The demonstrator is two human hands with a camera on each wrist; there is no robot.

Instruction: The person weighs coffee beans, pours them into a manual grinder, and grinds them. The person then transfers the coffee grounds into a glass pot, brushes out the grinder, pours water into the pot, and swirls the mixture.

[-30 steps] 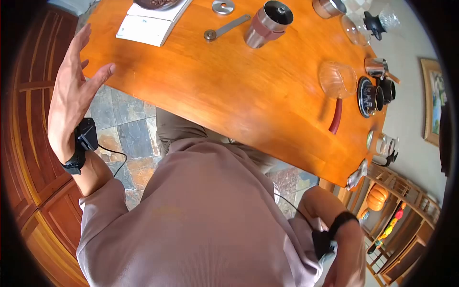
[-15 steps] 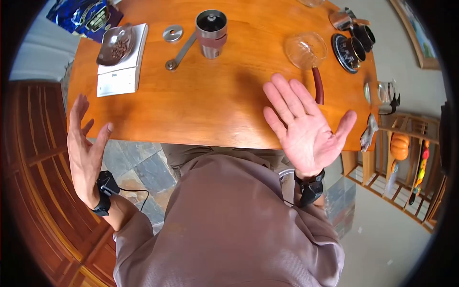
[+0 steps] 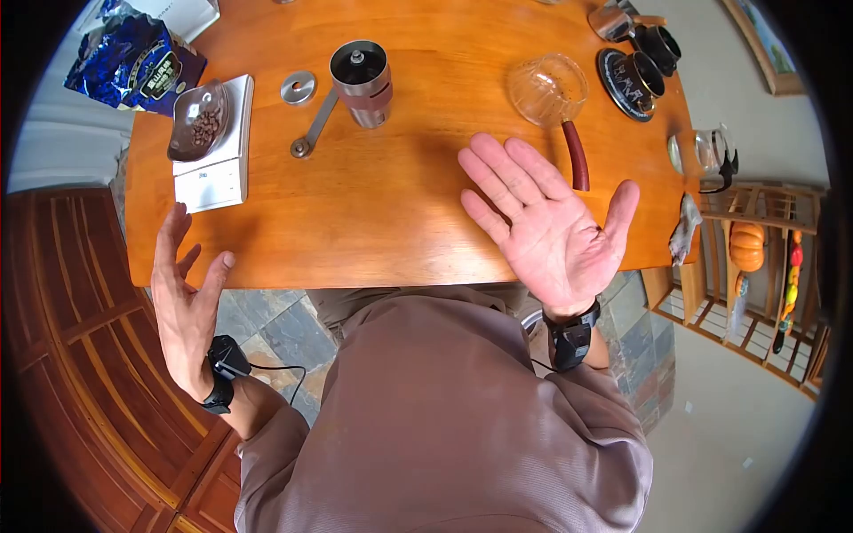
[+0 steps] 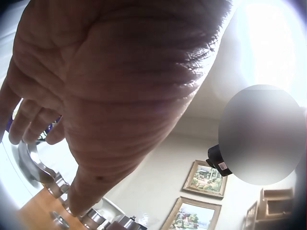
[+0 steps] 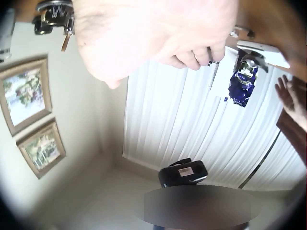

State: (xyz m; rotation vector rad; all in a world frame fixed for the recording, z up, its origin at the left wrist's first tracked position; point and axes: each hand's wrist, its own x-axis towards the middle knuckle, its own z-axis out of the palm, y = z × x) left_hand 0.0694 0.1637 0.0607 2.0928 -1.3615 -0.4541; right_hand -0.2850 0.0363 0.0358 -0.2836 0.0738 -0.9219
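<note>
My left hand [image 3: 185, 311] is held at the table's front left edge, fingers loosely extended, holding nothing. Over the front right of the table, my right hand [image 3: 558, 238] is turned palm up with fingers straight and nothing in it. Nearest the left hand is a white kitchen scale [image 3: 213, 184] bearing a dark dish [image 3: 183, 133] of coffee beans [image 3: 206, 127]. A steel coffee grinder [image 3: 365, 99] with a reddish-brown band stands lidless, beside its crank handle [image 3: 317, 124] and a round metal disc [image 3: 298, 87]. Behind the right hand lies a ribbed glass vessel [image 3: 548, 87] with a red handle [image 3: 576, 155].
A blue foil bag [image 3: 147, 71] stands at the back left. On the right are a black cup [image 3: 644, 75] on a dark saucer [image 3: 613, 80], a metal jug [image 3: 609, 22], a glass pot [image 3: 709, 147] and a grey cloth [image 3: 684, 231] at the table edge.
The right hand has come up from beside the body to over the table, palm up. The left hand stays raised and extended. The head view has shifted, bringing the bag and beans into sight.
</note>
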